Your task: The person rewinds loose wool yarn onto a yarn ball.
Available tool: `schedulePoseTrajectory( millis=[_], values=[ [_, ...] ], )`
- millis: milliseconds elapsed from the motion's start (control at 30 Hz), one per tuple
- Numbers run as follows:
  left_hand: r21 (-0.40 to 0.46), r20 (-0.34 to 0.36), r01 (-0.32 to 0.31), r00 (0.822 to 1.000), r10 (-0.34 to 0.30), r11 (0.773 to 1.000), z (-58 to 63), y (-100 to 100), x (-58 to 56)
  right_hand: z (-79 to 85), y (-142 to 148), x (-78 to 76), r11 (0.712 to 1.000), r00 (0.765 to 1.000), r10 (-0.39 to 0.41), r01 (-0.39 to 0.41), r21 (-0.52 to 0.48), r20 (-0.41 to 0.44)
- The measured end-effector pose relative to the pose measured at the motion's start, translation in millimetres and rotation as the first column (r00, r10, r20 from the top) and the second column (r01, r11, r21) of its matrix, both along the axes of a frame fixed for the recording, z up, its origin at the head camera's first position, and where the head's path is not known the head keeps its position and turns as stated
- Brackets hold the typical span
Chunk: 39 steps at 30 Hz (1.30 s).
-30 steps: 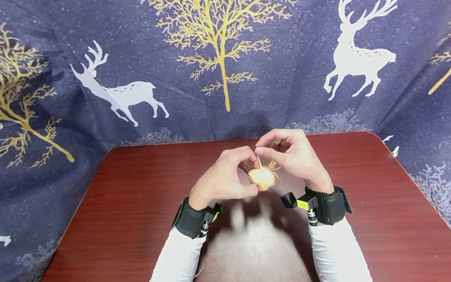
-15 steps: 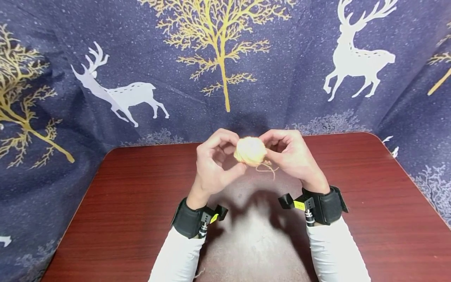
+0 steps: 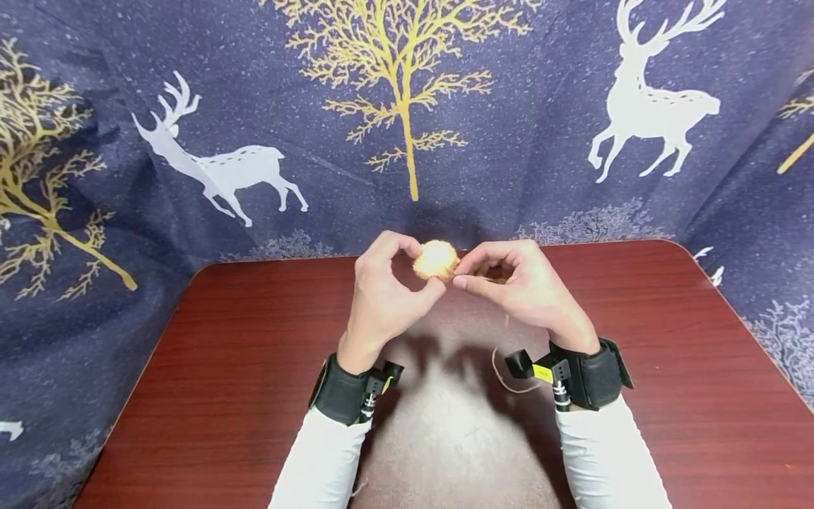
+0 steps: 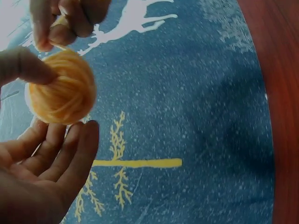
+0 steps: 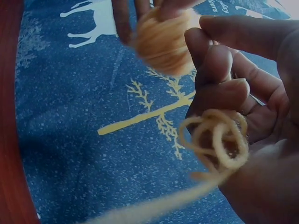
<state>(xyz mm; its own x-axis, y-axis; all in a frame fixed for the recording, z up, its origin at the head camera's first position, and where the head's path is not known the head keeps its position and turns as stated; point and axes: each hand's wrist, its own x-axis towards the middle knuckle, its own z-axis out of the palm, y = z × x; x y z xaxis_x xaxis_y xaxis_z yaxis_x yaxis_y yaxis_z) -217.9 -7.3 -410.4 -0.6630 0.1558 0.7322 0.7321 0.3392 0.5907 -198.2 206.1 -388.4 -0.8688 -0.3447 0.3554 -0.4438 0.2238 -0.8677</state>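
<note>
A small ball of yellow-orange yarn (image 3: 436, 260) is held up above the far part of the table. My left hand (image 3: 389, 297) grips it between thumb and fingers; in the left wrist view the thumb presses on the wound ball (image 4: 70, 95). Just right of the ball, my right hand (image 3: 524, 293) pinches the yarn strand between thumb and forefinger. Loose loops of yarn (image 5: 229, 144) lie against the right palm in the right wrist view. From that hand a yarn tail (image 3: 509, 387) hangs toward the right wrist camera.
The reddish-brown table (image 3: 254, 353) has a bright glare in its middle. A short scrap of yarn (image 3: 360, 488) shows beside the left sleeve. Behind the table hangs a dark blue cloth (image 3: 356, 198) with white deer and yellow trees.
The ball has risen and shifted left with my left hand, which has changed its grip. My right hand now pinches the strand beside the ball, and a long yarn tail hangs below it.
</note>
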Motion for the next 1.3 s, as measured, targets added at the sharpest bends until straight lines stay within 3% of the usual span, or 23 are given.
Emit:
schedulePoseTrajectory(
  millis=[67,167,233,300,500,567,667,733,800,933,1000,1067,1133,1200,1233,1300],
  values=[
    [-0.065,0.006,0.018,1.0,-0.017,0.998,-0.5,-0.5,-0.2,0.9,0.7,0.9,1.0,1.0,0.01,-0.01,-0.006,-0.002],
    [-0.151,0.029,0.093,0.996,-0.09,0.984,-0.7,-1.5,0.1,2.2,2.2,1.8,1.0,1.0,0.018,-0.019,-0.02,-0.003],
    [-0.188,0.065,0.184,0.982,-0.175,0.965,-0.4,-2.2,0.7,2.7,3.8,2.0,0.999,1.0,0.024,-0.024,-0.039,0.001],
    [-0.203,0.112,0.286,0.957,-0.268,0.937,0.1,-2.7,1.5,3.4,5.5,2.0,0.998,1.0,0.026,-0.026,-0.053,0.002],
    [-0.136,0.208,0.528,0.843,-0.497,0.838,3.4,-2.8,5.2,4.1,9.7,1.4,0.995,0.999,0.044,-0.043,-0.087,0.004],
    [-0.084,0.23,0.593,0.794,-0.564,0.801,5.0,-2.9,7.0,3.6,9.4,1.3,0.995,0.999,0.041,-0.039,-0.095,0.014],
    [0.028,0.264,0.681,0.701,-0.663,0.731,7.5,-3.1,10.2,2.8,8.2,1.3,0.993,0.999,0.041,-0.037,-0.116,0.028],
    [0.087,0.263,0.715,0.655,-0.708,0.694,9.0,-2.9,11.7,2.1,7.7,0.9,0.991,0.999,0.044,-0.041,-0.131,0.023],
    [0.136,0.25,0.732,0.626,-0.738,0.667,10.4,-2.7,13.0,1.5,7.4,0.5,0.988,0.999,0.049,-0.046,-0.145,0.014],
    [0.233,0.178,0.748,0.596,-0.783,0.622,11.4,-2.0,13.1,0.5,6.2,0.0,0.986,0.999,0.041,-0.04,-0.16,0.007],
    [0.295,0.124,0.748,0.588,-0.799,0.595,11.8,-1.2,12.7,-0.2,5.0,-0.1,0.986,0.999,0.035,-0.034,-0.162,0.003],
    [0.375,0.062,0.743,0.577,-0.814,0.555,12.0,0.1,12.2,-1.2,3.3,-0.3,0.985,0.999,0.045,-0.045,-0.169,-0.009],
    [0.451,0.003,0.719,0.591,-0.807,0.529,12.2,2.0,11.7,-2.2,1.2,-0.7,0.981,0.998,0.065,-0.068,-0.182,-0.021],
    [0.52,-0.043,0.681,0.624,-0.78,0.516,12.4,4.0,11.0,-2.6,-1.3,-0.6,0.977,0.995,0.09,-0.095,-0.19,-0.032],
    [0.544,-0.058,0.657,0.65,-0.757,0.522,12.4,4.8,10.6,-2.6,-2.4,-0.5,0.976,0.994,0.1,-0.105,-0.189,-0.034],
    [0.576,-0.067,0.597,0.715,-0.696,0.559,12.4,6.2,9.9,-2.1,-4.5,0.4,0.977,0.994,0.108,-0.111,-0.181,-0.026]
  ],
)
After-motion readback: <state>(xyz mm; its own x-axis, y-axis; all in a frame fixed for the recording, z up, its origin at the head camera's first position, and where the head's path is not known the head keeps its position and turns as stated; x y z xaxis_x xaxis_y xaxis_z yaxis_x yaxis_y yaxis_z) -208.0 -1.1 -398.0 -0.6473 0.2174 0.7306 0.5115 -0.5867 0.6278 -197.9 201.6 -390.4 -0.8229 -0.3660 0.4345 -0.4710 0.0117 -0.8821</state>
